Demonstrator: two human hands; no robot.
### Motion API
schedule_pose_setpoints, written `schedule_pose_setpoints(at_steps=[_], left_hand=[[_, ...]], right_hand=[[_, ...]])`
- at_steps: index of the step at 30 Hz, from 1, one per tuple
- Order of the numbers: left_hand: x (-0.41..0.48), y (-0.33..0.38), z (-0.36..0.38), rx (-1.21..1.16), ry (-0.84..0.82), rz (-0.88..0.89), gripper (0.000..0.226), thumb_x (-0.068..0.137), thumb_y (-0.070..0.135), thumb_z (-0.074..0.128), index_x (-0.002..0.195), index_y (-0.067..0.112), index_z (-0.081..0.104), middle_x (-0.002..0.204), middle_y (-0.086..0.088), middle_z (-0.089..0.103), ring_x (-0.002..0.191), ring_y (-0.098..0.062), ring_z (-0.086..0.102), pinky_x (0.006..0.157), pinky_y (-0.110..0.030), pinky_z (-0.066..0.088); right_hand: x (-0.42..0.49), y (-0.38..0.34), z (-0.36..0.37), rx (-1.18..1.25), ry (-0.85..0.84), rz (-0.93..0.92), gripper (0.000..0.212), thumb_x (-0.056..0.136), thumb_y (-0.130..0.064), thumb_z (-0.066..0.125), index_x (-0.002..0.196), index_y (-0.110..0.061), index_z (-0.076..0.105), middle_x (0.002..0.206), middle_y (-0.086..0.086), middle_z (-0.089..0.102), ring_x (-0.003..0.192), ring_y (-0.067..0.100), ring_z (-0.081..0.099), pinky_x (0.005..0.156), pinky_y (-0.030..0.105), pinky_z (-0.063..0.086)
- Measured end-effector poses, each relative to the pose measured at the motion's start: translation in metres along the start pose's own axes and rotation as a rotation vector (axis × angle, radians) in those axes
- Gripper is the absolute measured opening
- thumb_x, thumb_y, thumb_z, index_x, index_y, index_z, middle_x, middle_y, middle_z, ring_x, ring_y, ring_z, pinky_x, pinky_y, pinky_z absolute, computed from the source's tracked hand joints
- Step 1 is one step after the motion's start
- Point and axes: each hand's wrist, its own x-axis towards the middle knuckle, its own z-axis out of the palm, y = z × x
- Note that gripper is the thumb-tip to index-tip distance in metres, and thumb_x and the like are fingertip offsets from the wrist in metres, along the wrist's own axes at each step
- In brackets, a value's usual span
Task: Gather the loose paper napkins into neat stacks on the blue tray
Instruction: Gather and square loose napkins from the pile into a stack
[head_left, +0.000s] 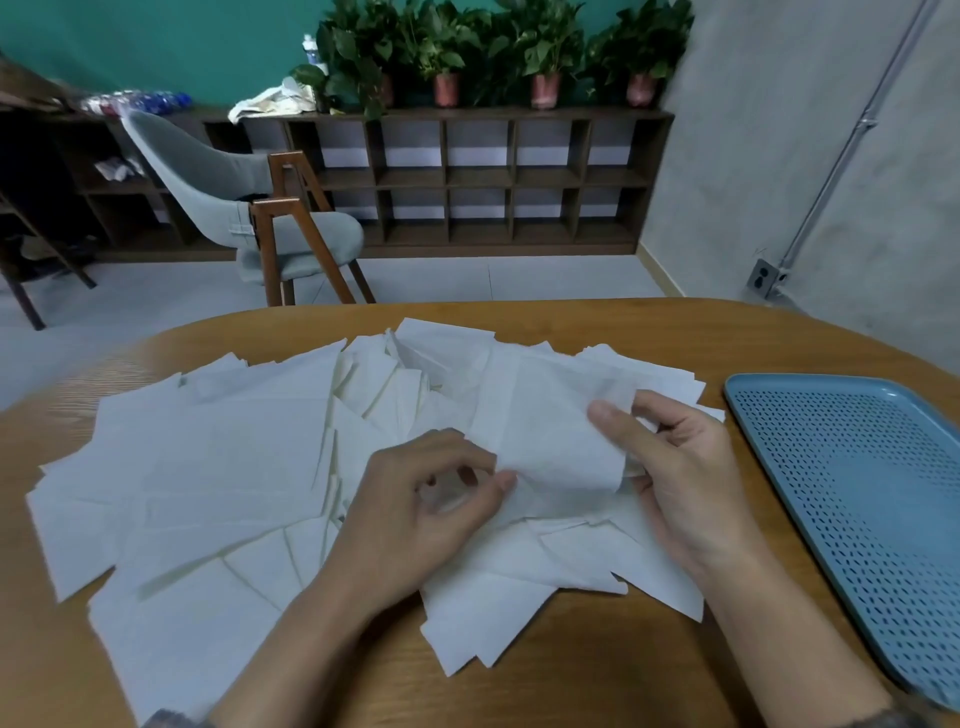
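In the head view, loose napkins (218, 467) are seen spread in a wide, overlapping litter across the bench (623, 675). The blue tray (779, 382) lies to their right, near but apart, and nothing is stacked on it yet. One raised napkin (550, 431) is held above the heap. Its right edge is pinched by the right grip (685, 483), thumb on top and fingers beneath, and its near left corner appears to be nipped between the thumb and curled fingers of the left grip (431, 514). The task is judged to be at its very start, with a first sheet being squared between both grips. For this step to be done well, the sheet should be kept taut but not tugged, since thin paper is likely to crease or tear. Any sheet clinging beneath should be shed, and the edges should be aligned with the tray's sides when it is laid down, so that later sheets can be set corner to corner. Sheets are best taken from the side nearest the tray, so the rest is not dragged about.
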Motion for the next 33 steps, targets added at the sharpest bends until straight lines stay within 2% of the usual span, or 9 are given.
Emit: schedule_pose_setpoints(at_steps=[3, 8, 12, 15, 22, 25, 27, 30, 33], left_hand=[[0.003, 0.001, -0.007, -0.19, 0.109, -0.131, 0.013, 0.095, 0.02, 0.075, 0.083, 0.025, 0.079, 0.083, 0.009, 0.076, 0.083, -0.008, 0.069, 0.076, -0.017, 0.048], [0.007, 0.004, -0.018, -0.284, 0.119, -0.236, 0.01, 0.096, 0.023, 0.073, 0.093, 0.025, 0.082, 0.088, 0.01, 0.08, 0.08, -0.011, 0.074, 0.067, -0.028, 0.053], [0.008, 0.001, -0.018, -0.187, 0.071, -0.244, 0.01, 0.096, 0.024, 0.075, 0.097, 0.029, 0.084, 0.087, 0.02, 0.078, 0.054, -0.007, 0.059, 0.051, -0.017, 0.045], [0.007, 0.002, -0.017, -0.2, 0.069, -0.254, 0.01, 0.095, 0.022, 0.075, 0.096, 0.025, 0.084, 0.079, 0.019, 0.076, 0.055, 0.004, 0.059, 0.049, -0.012, 0.042], [0.008, -0.003, -0.017, -0.126, 0.057, -0.253, 0.007, 0.094, 0.032, 0.077, 0.094, 0.033, 0.084, 0.088, 0.02, 0.079, 0.051, 0.0, 0.051, 0.052, -0.014, 0.039], [0.007, -0.002, -0.015, -0.123, 0.089, -0.252, 0.006, 0.092, 0.033, 0.079, 0.088, 0.031, 0.083, 0.089, 0.019, 0.078, 0.06, 0.001, 0.056, 0.057, -0.012, 0.04], [0.007, -0.003, -0.012, -0.099, 0.128, -0.249, 0.007, 0.09, 0.035, 0.08, 0.085, 0.031, 0.08, 0.094, 0.018, 0.077, 0.08, -0.001, 0.065, 0.063, -0.012, 0.042], [0.01, 0.0, -0.014, -0.148, 0.094, -0.241, 0.011, 0.09, 0.036, 0.079, 0.098, 0.032, 0.074, 0.109, 0.022, 0.074, 0.099, 0.002, 0.067, 0.068, -0.01, 0.043], [0.008, 0.005, -0.013, -0.271, 0.007, -0.25, 0.025, 0.089, 0.025, 0.081, 0.112, 0.028, 0.071, 0.083, 0.026, 0.071, 0.065, 0.004, 0.06, 0.056, -0.008, 0.04]], right_hand=[[0.0, 0.0, -0.002, -0.041, -0.007, 0.05, 0.021, 0.078, -0.02, 0.082, 0.093, -0.006, 0.082, 0.105, 0.017, 0.08, 0.099, 0.035, 0.077, 0.096, 0.046, 0.056], [-0.002, 0.001, 0.001, -0.06, -0.108, 0.151, 0.027, 0.08, -0.018, 0.08, 0.104, -0.008, 0.082, 0.111, 0.016, 0.079, 0.104, 0.036, 0.077, 0.095, 0.042, 0.055], [-0.007, 0.0, 0.008, -0.101, -0.205, 0.216, 0.03, 0.087, -0.019, 0.076, 0.116, -0.01, 0.078, 0.115, 0.009, 0.079, 0.107, 0.029, 0.077, 0.09, 0.036, 0.062], [-0.01, 0.0, 0.013, -0.2, -0.203, 0.2, 0.024, 0.091, -0.022, 0.075, 0.113, -0.014, 0.079, 0.11, 0.003, 0.081, 0.102, 0.022, 0.078, 0.083, 0.03, 0.062], [-0.013, 0.002, 0.017, -0.322, -0.19, 0.165, 0.014, 0.096, -0.022, 0.073, 0.107, -0.017, 0.08, 0.105, -0.003, 0.082, 0.098, 0.018, 0.078, 0.085, 0.033, 0.061], [-0.012, 0.003, 0.016, -0.315, -0.183, 0.151, 0.013, 0.095, -0.02, 0.073, 0.105, -0.018, 0.081, 0.104, -0.002, 0.082, 0.098, 0.018, 0.078, 0.086, 0.035, 0.061], [-0.012, 0.004, 0.015, -0.308, -0.19, 0.132, 0.011, 0.094, -0.02, 0.074, 0.102, -0.018, 0.081, 0.103, -0.001, 0.082, 0.097, 0.019, 0.078, 0.084, 0.033, 0.062], [-0.011, 0.003, 0.014, -0.25, -0.191, 0.111, 0.016, 0.092, -0.019, 0.075, 0.106, -0.014, 0.079, 0.106, 0.001, 0.081, 0.101, 0.02, 0.078, 0.081, 0.028, 0.062], [-0.009, 0.004, 0.013, -0.288, -0.159, 0.026, 0.036, 0.09, -0.021, 0.078, 0.123, -0.027, 0.065, 0.119, -0.003, 0.076, 0.113, 0.016, 0.072, 0.089, 0.029, 0.059]])
